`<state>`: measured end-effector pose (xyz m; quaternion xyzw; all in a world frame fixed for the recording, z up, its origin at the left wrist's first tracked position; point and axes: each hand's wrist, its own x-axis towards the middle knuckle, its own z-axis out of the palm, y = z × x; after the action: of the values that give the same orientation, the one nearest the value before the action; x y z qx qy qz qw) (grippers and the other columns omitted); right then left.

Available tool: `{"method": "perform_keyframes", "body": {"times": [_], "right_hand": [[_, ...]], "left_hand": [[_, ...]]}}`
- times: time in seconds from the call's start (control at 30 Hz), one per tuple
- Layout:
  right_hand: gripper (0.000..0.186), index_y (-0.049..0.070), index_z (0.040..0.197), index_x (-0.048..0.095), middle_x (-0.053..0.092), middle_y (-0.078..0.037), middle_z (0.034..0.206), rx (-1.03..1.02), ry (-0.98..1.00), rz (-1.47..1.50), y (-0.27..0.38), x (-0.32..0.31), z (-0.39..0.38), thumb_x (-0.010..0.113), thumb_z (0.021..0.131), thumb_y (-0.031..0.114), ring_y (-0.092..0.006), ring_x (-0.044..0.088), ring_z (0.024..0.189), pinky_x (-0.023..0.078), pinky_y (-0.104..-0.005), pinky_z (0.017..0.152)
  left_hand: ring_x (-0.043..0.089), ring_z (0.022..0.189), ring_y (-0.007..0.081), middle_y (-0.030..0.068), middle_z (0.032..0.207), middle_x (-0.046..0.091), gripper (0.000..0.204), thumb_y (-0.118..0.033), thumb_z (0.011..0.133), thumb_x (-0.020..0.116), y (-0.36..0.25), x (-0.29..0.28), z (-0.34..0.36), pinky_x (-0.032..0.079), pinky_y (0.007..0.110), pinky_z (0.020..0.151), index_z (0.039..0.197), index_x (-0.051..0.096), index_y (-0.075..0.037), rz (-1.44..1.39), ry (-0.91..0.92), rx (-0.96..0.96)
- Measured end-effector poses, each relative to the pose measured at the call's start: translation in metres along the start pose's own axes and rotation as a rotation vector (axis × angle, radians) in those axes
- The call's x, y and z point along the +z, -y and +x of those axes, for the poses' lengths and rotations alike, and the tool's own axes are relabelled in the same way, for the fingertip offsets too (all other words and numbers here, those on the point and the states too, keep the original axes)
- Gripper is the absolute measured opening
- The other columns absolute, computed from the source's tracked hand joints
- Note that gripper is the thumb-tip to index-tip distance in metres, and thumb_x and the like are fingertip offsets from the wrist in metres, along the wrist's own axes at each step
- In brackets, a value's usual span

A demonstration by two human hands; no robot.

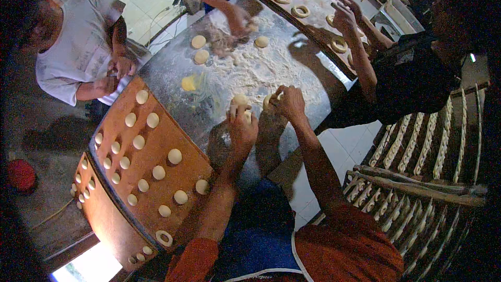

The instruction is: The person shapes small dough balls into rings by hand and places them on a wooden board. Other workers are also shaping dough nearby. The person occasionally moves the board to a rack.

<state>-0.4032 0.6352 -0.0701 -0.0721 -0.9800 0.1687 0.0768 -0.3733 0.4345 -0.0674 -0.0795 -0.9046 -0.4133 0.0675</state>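
Note:
Both my hands work over the floured metal table [172, 99]. My left hand [243, 124] is closed on a pale dough piece [240, 98], its fingers curled around the front. Just to the right, my right hand [289, 103] has its fingers bent over another dough piece [269, 103], which is partly hidden beneath them. A yellow smear [190, 84] lies to the left on the metal. Farther back, loose dough rounds [199, 42] rest near scattered flour [261, 68].
Orange boards [172, 183] at left hold several dough rounds and a ring. Another board [286, 11] at back holds rings. Three co-workers stand around: white shirt [78, 47] at left, dark clothes [402, 73] at right, another's hand [237, 21] at back. Racks of dough strips [417, 141] stand at right.

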Motion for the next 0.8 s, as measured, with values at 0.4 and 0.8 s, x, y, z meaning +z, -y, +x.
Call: {"method": "perform_keyframes", "body": {"times": [0.4, 0.8], "right_hand": [[0.025, 0.001, 0.105, 0.058, 0.069, -0.005, 0.091, 0.117, 0.212, 1.254, 0.06, -0.016, -0.077, 0.076, 0.088, 0.002, -0.0136, 0.067, 0.08, 0.057, -0.0302, 0.074], [0.051, 0.005, 0.13, 0.045, 0.064, -0.013, 0.102, -0.13, 0.564, 1.204, 0.15, -0.073, -0.129, 0.064, 0.085, -0.011, -0.0197, 0.067, 0.081, 0.058, -0.0314, 0.071]], "left_hand": [[0.07, 0.096, 0.0208, 0.0155, 0.106, 0.073, 0.031, -0.023, 0.097, 0.068, -0.006, -0.043, -0.029, 0.056, 0.037, 0.084, 0.11, 0.071, 0.005, -0.685, 0.185, -0.276], [0.065, 0.104, 0.0207, 0.0095, 0.108, 0.066, 0.053, -0.023, 0.095, 0.072, 0.016, -0.083, -0.094, 0.054, 0.034, 0.09, 0.136, 0.044, -0.005, -1.394, 0.004, -0.464]]}}
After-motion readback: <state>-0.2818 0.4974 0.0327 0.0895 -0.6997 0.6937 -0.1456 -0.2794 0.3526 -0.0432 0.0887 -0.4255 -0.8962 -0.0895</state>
